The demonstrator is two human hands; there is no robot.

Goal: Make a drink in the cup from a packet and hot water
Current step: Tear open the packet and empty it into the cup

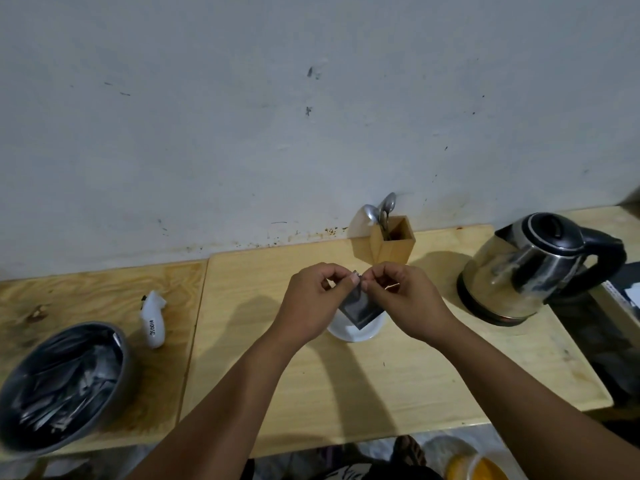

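A small dark grey packet (358, 310) hangs tilted just above a white cup (356, 332) on the wooden table. My left hand (313, 303) and my right hand (403, 299) both pinch the packet's top edge, fingertips almost touching. Most of the cup is hidden behind the packet and my hands. A steel electric kettle (530, 268) with a black lid and handle stands on its base at the right.
A wooden holder (391, 242) with spoons stands by the wall behind the cup. At the left sit a grey bowl (65, 382) full of dark packets and a small white object (154, 322). The table's front edge is near my forearms.
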